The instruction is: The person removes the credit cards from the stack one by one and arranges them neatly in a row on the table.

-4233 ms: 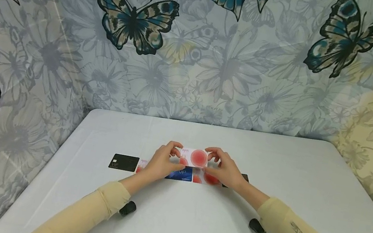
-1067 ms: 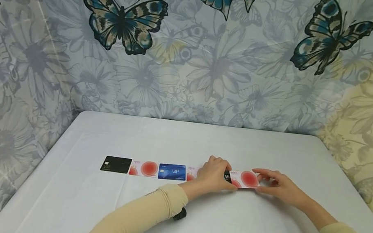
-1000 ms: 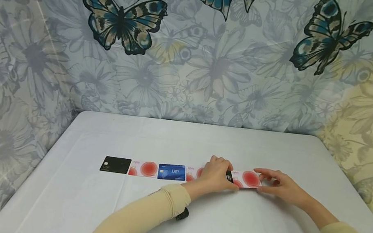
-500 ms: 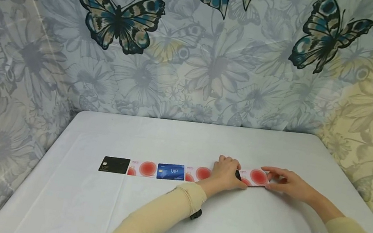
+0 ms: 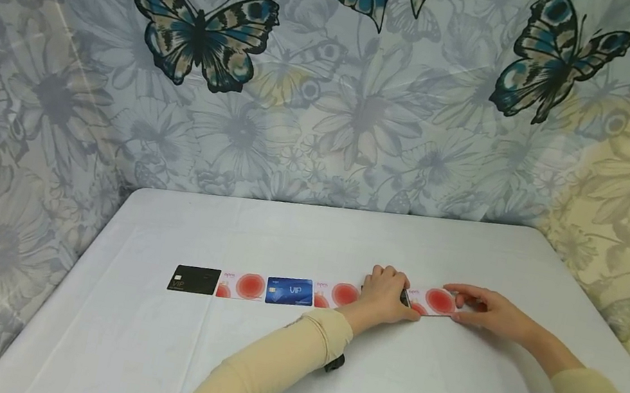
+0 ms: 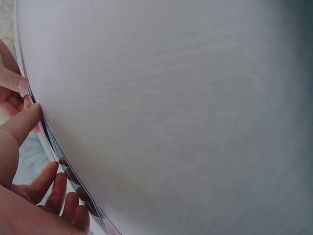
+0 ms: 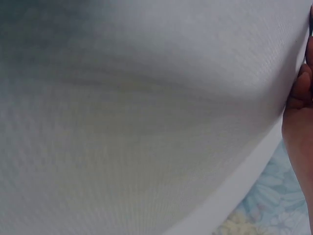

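Note:
At the right end of a row of cards, my hands hold a white card with pink circles [image 5: 437, 301] at or just above table height. My left hand [image 5: 386, 297] arches over a black card [image 5: 405, 298], its thumb at the pink card's near left corner. At the opposite short edge, the thumb and fingers of my right hand [image 5: 487, 311] grip the pink card. In the left wrist view my left hand [image 6: 10, 161] shows at the card edges. The right wrist view catches only part of my right hand [image 7: 299, 117].
Leftward the row continues with a second pink-circled card [image 5: 338, 295], a blue VIP card [image 5: 290, 291], another pink-circled card [image 5: 243, 286] and a black VIP card [image 5: 194, 280]. They lie on a white table [image 5: 234, 365]. A butterfly-patterned backdrop [image 5: 316, 119] stands behind.
The pink-circled card, held above the row's middle at first, has moved right to the row's end with both hands. In the last half second it shifts slightly right and appears to lie flatter.

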The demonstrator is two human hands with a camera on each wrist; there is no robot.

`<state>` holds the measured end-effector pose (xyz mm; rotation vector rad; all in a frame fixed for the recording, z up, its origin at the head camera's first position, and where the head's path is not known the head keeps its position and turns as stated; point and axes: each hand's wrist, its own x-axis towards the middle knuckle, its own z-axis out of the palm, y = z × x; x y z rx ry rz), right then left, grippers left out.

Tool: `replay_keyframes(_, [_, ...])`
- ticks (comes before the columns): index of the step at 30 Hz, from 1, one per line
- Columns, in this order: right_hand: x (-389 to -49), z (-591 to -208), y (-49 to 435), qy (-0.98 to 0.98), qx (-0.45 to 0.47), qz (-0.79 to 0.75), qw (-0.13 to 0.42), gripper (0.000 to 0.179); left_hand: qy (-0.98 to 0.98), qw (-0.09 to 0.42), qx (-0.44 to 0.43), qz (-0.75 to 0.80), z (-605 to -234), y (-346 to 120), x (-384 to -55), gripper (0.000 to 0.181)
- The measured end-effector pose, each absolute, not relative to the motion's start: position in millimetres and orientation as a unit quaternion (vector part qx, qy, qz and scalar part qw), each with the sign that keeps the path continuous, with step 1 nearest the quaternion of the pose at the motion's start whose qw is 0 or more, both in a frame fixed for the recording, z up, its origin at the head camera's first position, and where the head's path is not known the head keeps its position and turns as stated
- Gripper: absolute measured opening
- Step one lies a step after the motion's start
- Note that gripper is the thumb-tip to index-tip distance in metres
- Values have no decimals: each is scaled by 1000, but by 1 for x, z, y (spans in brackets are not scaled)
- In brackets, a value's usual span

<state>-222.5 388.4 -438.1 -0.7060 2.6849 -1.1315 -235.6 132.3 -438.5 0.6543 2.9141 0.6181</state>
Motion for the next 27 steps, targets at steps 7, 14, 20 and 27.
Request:
replay_keyframes(7, [-222,-440,388,890,-226,-388,82,50,957,45,214,193,-439,131,-235,50])
replay_keyframes(14, [-222,-434,388,907,-199,-361,81,53,955,42,236,176,-436,129,-234,54])
replay_keyframes(20, [-218,-429,370,920,-169,-353,33,52,940,22,275,201,-430,105,-228,64])
replay_keyframes(27, [-218,-428,310,924,-211,-313,-60,37,929,2,309,204,-420,51,-222,67])
